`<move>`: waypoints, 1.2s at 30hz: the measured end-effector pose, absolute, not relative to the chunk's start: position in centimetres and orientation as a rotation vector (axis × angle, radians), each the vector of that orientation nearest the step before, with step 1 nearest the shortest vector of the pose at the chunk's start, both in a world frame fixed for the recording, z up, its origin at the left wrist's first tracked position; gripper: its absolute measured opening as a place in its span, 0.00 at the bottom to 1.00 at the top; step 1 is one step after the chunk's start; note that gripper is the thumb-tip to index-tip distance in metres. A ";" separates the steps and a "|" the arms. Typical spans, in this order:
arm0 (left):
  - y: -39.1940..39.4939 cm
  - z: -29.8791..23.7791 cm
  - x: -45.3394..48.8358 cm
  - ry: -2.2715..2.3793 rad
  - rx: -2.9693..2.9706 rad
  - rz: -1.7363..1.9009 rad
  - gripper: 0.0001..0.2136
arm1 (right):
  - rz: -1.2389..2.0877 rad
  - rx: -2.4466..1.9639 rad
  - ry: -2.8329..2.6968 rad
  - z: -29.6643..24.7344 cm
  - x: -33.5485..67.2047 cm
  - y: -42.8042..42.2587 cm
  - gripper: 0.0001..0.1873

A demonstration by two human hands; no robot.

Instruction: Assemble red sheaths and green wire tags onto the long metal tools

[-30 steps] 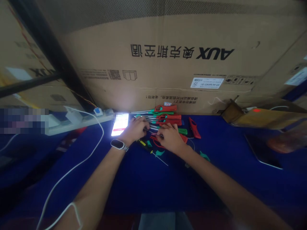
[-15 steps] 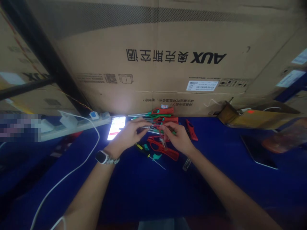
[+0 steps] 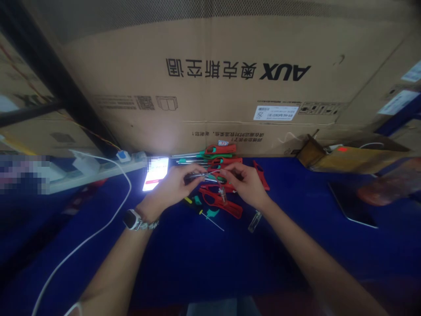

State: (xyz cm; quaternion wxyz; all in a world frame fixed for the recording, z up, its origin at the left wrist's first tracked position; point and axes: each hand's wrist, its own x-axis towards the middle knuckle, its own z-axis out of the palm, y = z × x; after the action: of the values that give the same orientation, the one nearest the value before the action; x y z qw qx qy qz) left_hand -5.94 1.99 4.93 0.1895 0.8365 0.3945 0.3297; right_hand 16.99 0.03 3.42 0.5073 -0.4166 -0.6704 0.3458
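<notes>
My left hand [image 3: 173,186], wearing a watch on its wrist, pinches the metal tube [image 3: 194,176] of a stick lighter. From the tube's end a thin pale wire [image 3: 214,171] runs to my right hand [image 3: 249,184], whose thumb and fingers are pinched on it. Below those fingers hangs a small clear part [image 3: 222,195]. Under and beyond my hands lie several red lighters with metal tubes, one red lighter [image 3: 219,149] at the back. Closer in is an opened red lighter shell [image 3: 226,206]. Small green pieces [image 3: 213,213] and a screwdriver [image 3: 212,220] rest beside it.
A lit phone [image 3: 155,174] leans left of my left hand, near a white power strip [image 3: 82,175] and its cable. A large cardboard box [image 3: 210,101] stands behind. A clear piece [image 3: 254,221], a dark tablet-like slab [image 3: 350,204] and an open carton [image 3: 351,160] are rightward.
The view has shifted slightly. My right fingers have moved a little away from the tube's end, and more of the wire shows between the hands. Both hands keep their pinch.
</notes>
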 end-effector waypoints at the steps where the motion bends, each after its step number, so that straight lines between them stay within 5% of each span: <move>1: 2.0 4.9 -6.0 1.120 2.355 0.925 0.09 | 0.831 -1.007 -1.601 3.4 17.1 0.1 0.13; 22: 2.6 4.7 -6.7 1.206 2.356 1.009 0.09 | 0.781 -1.099 -1.520 4.3 18.5 0.4 0.19; 36: 1.9 5.2 -6.5 1.133 2.347 1.057 0.08 | 1.054 -1.030 -1.639 5.0 19.3 -0.1 0.18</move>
State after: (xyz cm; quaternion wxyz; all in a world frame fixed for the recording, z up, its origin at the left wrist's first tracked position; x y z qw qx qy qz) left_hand -6.46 1.94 5.18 0.1637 0.8232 0.3975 0.3708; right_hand 19.31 -0.10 5.03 0.4516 -0.4170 -0.6635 0.4265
